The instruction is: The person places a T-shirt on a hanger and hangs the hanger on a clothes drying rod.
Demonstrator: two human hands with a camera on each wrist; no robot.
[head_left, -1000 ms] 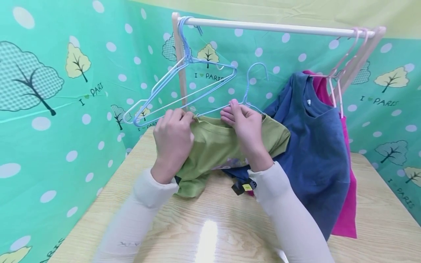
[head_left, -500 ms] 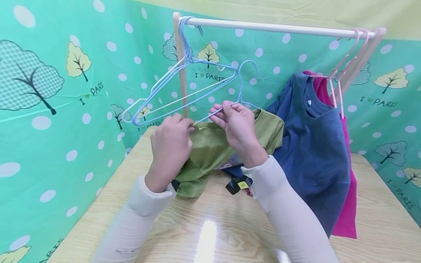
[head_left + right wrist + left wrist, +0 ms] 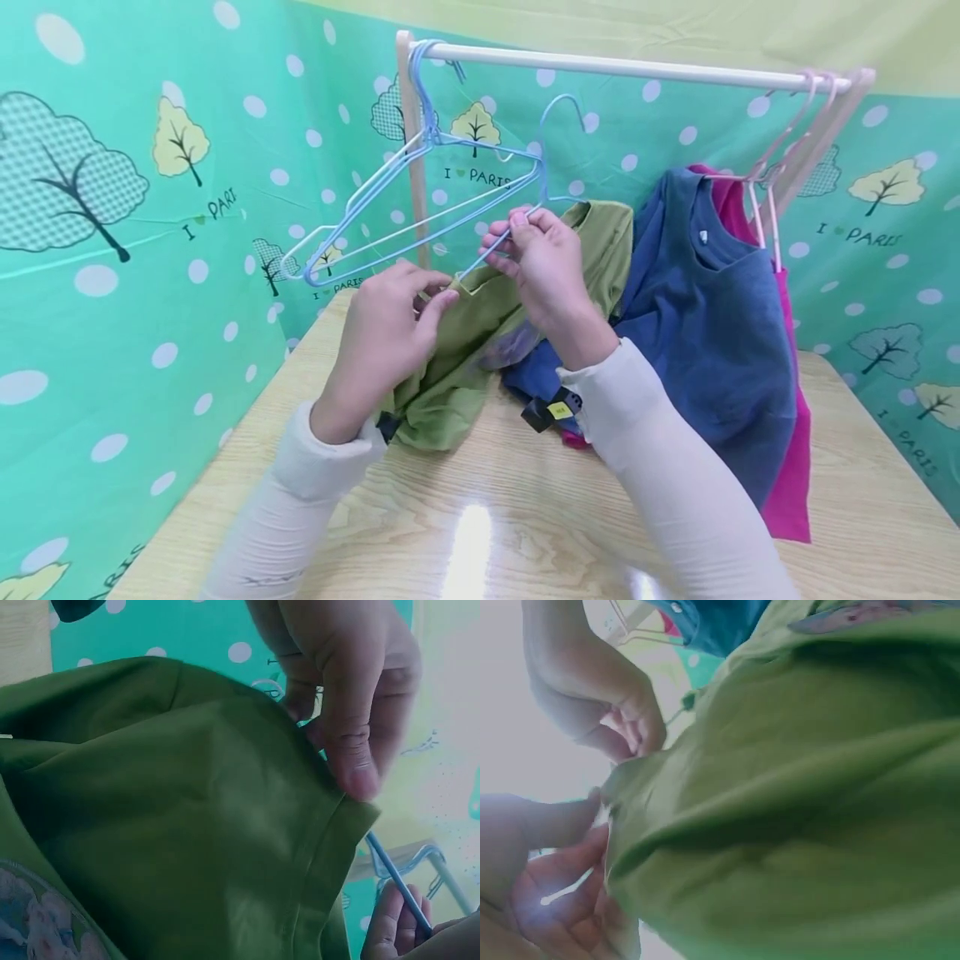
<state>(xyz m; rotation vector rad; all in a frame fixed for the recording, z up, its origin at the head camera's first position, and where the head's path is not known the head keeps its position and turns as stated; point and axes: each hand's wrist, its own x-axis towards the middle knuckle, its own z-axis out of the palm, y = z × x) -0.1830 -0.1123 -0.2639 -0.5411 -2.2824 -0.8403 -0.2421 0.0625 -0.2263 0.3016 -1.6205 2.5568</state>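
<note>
In the head view my left hand (image 3: 393, 333) pinches the neckline edge of a green T-shirt (image 3: 450, 358) between thumb and fingers; the right wrist view shows this pinch on the cloth (image 3: 225, 810) up close. My right hand (image 3: 547, 262) grips one arm of a blue hanger (image 3: 543, 142), whose hook points up. The hanger's right shoulder sits inside the shirt, holding that side raised. Its left end goes down toward the neckline beside my left fingers; its tip is hidden. The left wrist view is mostly filled by green cloth (image 3: 780, 765).
Behind stands a clothes rack with a white rail (image 3: 637, 68). Several blue and white hangers (image 3: 429, 137) hang at its left end. At the right, a navy shirt (image 3: 720, 333) and a magenta garment (image 3: 791, 467) hang on pink hangers. Below is a wooden table (image 3: 375, 533).
My right hand has tilted the hanger, raising its hook and the shirt's right shoulder while its left end angles down. My left hand has shifted slightly left and its fingers have loosened into a thumb-and-finger pinch.
</note>
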